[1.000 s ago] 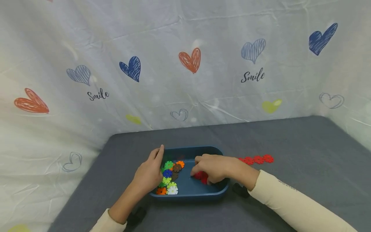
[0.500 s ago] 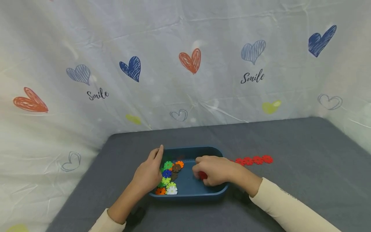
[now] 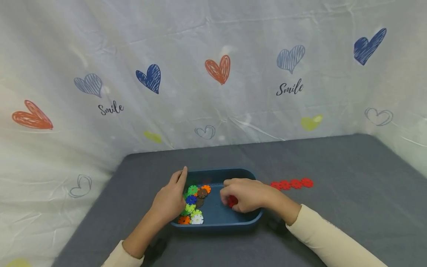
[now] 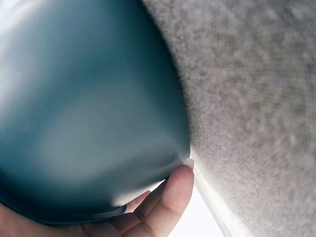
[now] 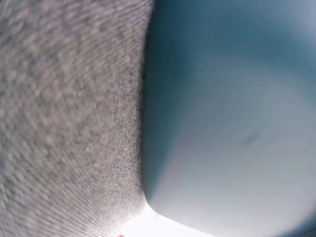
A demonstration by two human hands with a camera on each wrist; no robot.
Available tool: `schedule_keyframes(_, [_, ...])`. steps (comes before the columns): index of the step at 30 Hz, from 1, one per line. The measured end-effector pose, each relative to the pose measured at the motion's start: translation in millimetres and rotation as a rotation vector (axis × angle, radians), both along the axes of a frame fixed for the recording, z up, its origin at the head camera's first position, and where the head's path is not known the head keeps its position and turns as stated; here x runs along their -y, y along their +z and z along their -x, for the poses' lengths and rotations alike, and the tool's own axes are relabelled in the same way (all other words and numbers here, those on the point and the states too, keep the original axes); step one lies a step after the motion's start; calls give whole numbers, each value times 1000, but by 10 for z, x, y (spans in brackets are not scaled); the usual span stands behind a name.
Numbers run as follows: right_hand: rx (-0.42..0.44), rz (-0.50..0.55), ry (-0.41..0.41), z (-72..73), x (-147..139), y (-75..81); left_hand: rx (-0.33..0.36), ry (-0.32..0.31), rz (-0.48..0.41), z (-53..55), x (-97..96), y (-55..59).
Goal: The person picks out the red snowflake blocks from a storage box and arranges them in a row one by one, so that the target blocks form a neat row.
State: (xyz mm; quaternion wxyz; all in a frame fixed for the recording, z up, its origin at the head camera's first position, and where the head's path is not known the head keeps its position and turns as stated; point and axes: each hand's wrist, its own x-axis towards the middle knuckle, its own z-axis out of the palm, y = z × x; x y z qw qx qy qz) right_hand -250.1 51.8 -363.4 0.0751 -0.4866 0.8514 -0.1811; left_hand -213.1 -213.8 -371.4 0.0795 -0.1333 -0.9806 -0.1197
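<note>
My left hand (image 3: pixel 169 202) grips the left end of a blue plastic tray (image 3: pixel 218 224). In the left wrist view its fingers (image 4: pixel 173 197) curl over the rim, against the outer wall. My right hand (image 3: pixel 245 194) reaches over the tray's right side, fingers bent around red flower-shaped building discs (image 3: pixel 232 201). The hand hides most of them, so how many it pinches cannot be told. Loose flower discs (image 3: pixel 191 199) in green, blue, brown, orange and white lie in the tray's left part. The right wrist view shows only the tray's outer wall (image 5: pixel 222 128) and the cloth.
A row of joined red flower discs (image 3: pixel 295 184) lies on the grey cloth-covered table (image 3: pixel 350 207), right of the tray. Behind the table hangs a white curtain (image 3: pixel 247 122) printed with hearts.
My right hand's fingers have drawn in around the red discs, which show less than before. The left hand stays on the tray, and the tray has hardly shifted.
</note>
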Motion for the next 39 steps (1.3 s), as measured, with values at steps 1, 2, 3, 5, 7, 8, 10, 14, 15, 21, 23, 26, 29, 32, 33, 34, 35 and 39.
schedule_keyframes(1, [3, -1, -3, -2, 2, 1, 5, 3, -2, -2, 1, 3])
schedule_keyframes(2, [3, -5, -7, -6, 4, 0, 11, 6, -3, -2, 1, 9])
schedule_keyframes(3, [3, -6, -12, -7, 6, -1, 11, 6, -5, -3, 1, 11])
schedule_keyframes(5, [0, -5, -18, -9, 6, -5, 8, 6, -6, 1, 4, 10])
schedule_keyframes(7, [3, 1, -19, -7, 4, -5, 8, 5, -10, -2, 0, 15])
schedule_keyframes(8, [5, 7, -16, -3, 2, -8, 9, 4, -11, -4, -2, 14])
schedule_keyframes(10, [9, 23, -10, 1, -4, -9, 12, 4, -14, -4, -6, 8])
schedule_keyframes(14, [3, 38, -10, 3, -11, -10, 15, 8, -14, -1, -11, -7])
schedule_keyframes(15, [0, 39, -14, 2, -11, -8, 15, 8, -13, 1, -11, -10])
schedule_keyframes(21, [-8, 30, -32, 2, 2, 11, 11, 11, -10, 0, -9, -2])
schedule_keyframes(23, [-9, 31, -29, 7, 4, 16, 10, 11, -10, 0, -8, 6])
schedule_keyframes(26, [0, 29, -29, 18, 3, 22, 9, 9, -11, 5, -11, 13])
schedule_keyframes(29, [2, 32, -19, 31, -4, 18, 10, 7, -13, 11, -16, 18])
schedule_keyframes(32, [16, 49, -6, 40, -10, 16, 12, 6, -10, 15, -18, 17])
schedule_keyframes(33, [27, 56, -1, 43, -12, 15, 14, 6, -10, 14, -17, 16])
schedule_keyframes(34, [42, 63, 1, 45, -11, 16, 15, 7, -10, 14, -16, 14])
schedule_keyframes(35, [57, 71, 3, 47, -12, 17, 16, 8, -11, 12, -15, 13])
schedule_keyframes(39, [103, 80, 4, 49, -20, 17, 21, 10, -12, 12, -15, 10])
